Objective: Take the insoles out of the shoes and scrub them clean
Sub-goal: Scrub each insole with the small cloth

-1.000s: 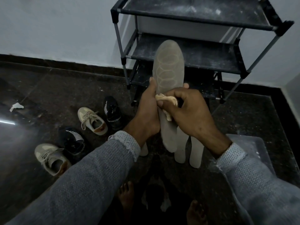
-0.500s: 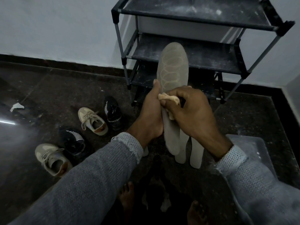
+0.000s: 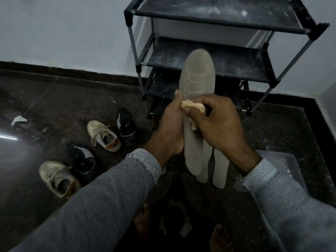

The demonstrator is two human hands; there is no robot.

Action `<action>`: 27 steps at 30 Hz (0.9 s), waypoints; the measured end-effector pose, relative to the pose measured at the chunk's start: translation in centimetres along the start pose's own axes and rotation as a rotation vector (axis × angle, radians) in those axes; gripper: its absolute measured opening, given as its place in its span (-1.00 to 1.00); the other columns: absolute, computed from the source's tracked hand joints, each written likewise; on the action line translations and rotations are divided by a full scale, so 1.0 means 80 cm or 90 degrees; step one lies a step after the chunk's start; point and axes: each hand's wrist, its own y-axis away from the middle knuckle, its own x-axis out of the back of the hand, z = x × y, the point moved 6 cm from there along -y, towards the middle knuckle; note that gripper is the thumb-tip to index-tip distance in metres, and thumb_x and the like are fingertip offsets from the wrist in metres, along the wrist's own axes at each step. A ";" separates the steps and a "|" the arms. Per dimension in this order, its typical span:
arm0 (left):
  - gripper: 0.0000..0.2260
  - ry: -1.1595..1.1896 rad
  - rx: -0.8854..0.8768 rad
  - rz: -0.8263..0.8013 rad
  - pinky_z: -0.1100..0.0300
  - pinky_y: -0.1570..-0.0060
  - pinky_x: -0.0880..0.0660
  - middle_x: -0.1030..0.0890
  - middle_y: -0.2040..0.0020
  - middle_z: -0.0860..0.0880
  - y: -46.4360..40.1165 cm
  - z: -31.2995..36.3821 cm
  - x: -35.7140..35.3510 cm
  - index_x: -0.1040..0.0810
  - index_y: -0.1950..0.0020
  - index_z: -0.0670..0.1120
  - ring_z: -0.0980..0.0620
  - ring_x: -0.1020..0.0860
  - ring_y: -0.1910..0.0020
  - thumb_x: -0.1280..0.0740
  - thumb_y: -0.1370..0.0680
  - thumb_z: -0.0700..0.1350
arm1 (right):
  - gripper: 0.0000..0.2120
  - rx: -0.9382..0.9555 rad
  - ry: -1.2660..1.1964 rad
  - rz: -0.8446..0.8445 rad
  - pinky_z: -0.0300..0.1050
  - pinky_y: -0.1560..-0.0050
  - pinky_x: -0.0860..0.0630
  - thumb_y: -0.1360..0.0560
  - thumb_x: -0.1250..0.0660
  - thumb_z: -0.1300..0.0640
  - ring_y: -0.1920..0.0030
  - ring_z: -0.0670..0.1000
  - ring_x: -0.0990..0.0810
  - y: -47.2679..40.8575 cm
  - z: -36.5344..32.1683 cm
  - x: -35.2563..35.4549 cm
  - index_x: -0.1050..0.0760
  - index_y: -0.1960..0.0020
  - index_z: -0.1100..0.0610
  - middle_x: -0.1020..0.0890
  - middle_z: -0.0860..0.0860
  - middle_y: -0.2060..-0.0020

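Gripping insole [image 3: 197, 79] edge, left hand [image 3: 171, 128]; right hand [image 3: 218, 122] pressing cloth [image 3: 192, 106] mid-insole.

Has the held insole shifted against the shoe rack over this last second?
Yes. The insole has drifted right; its toe now sits nearer the middle of the shoe rack shelf.

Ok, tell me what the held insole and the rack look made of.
Insole: looks like soft foam with a matte grey fabric face, printed with pale rings; it stands unsupported above the grip. Rack: seemingly metal tubes, black plastic joints, dusty dark fabric-like shelves.
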 end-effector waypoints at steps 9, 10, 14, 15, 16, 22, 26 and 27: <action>-0.47 -0.017 0.011 0.003 0.17 0.02 -0.58 -0.61 -0.08 -0.15 0.004 -0.002 -0.005 -0.42 -0.37 -0.19 -0.03 -0.60 -0.02 0.03 -0.65 0.16 | -0.88 -0.032 -0.029 0.054 -0.16 0.28 -0.56 -0.51 -0.40 0.09 0.32 -0.13 -0.58 -0.007 0.011 0.007 -0.62 0.18 0.09 -0.61 -0.11 0.35; -0.48 -0.016 0.008 0.009 0.18 0.04 -0.59 -0.60 -0.06 -0.15 0.003 -0.001 -0.003 -0.44 -0.34 -0.20 -0.03 -0.59 -0.01 0.02 -0.66 0.15 | -0.87 -0.022 -0.038 0.036 -0.16 0.30 -0.55 -0.51 -0.39 0.12 0.34 -0.10 -0.58 -0.006 0.006 0.002 -0.61 0.19 0.12 -0.60 -0.09 0.38; -0.50 -0.028 0.014 0.010 0.21 0.11 -0.60 -0.62 0.00 -0.14 0.006 -0.004 -0.007 -0.48 -0.29 -0.19 -0.01 -0.62 0.08 0.03 -0.66 0.13 | -0.83 -0.034 -0.030 0.046 -0.13 0.29 -0.55 -0.51 -0.40 0.11 0.37 -0.11 -0.59 -0.009 0.011 0.010 -0.61 0.23 0.15 -0.61 -0.06 0.42; -0.50 -0.037 0.017 0.005 0.20 0.10 -0.60 -0.62 -0.03 -0.13 0.007 -0.005 -0.009 -0.46 -0.33 -0.18 -0.01 -0.62 0.07 0.04 -0.66 0.13 | -0.83 -0.045 -0.007 0.070 -0.12 0.27 -0.55 -0.50 -0.40 0.09 0.36 -0.13 -0.59 -0.012 0.017 0.017 -0.61 0.23 0.14 -0.61 -0.07 0.41; -0.49 -0.047 0.020 0.002 0.19 0.08 -0.60 -0.62 -0.06 -0.14 0.008 -0.008 -0.010 -0.43 -0.37 -0.17 -0.02 -0.62 0.04 0.04 -0.66 0.14 | -0.83 -0.054 0.017 0.092 -0.09 0.24 -0.56 -0.50 -0.39 0.08 0.35 -0.14 -0.59 -0.015 0.023 0.024 -0.61 0.23 0.12 -0.62 -0.08 0.40; -0.49 -0.036 0.016 -0.001 0.17 -0.07 -0.54 -0.58 -0.15 -0.16 0.008 -0.008 -0.011 -0.39 -0.42 -0.18 -0.05 -0.56 -0.11 0.03 -0.66 0.13 | -0.85 -0.045 -0.016 0.083 -0.16 0.24 -0.56 -0.52 -0.38 0.09 0.31 -0.12 -0.60 -0.008 0.010 0.012 -0.62 0.19 0.11 -0.62 -0.07 0.36; -0.52 -0.044 0.002 0.011 0.21 -0.03 -0.55 -0.57 -0.08 -0.15 0.007 -0.007 -0.006 -0.45 -0.34 -0.21 -0.02 -0.56 -0.06 -0.01 -0.66 0.11 | -0.86 -0.026 -0.014 0.061 -0.20 0.22 -0.53 -0.51 -0.39 0.10 0.27 -0.13 -0.59 -0.007 0.008 0.003 -0.63 0.18 0.12 -0.62 -0.09 0.34; -0.52 -0.054 0.004 0.007 0.21 0.01 -0.56 -0.58 -0.06 -0.15 0.007 -0.008 -0.007 -0.46 -0.33 -0.20 -0.01 -0.58 -0.02 -0.01 -0.66 0.10 | -0.86 -0.028 -0.002 0.070 -0.22 0.22 -0.52 -0.51 -0.39 0.10 0.27 -0.14 -0.58 -0.010 0.013 0.008 -0.63 0.20 0.11 -0.62 -0.10 0.34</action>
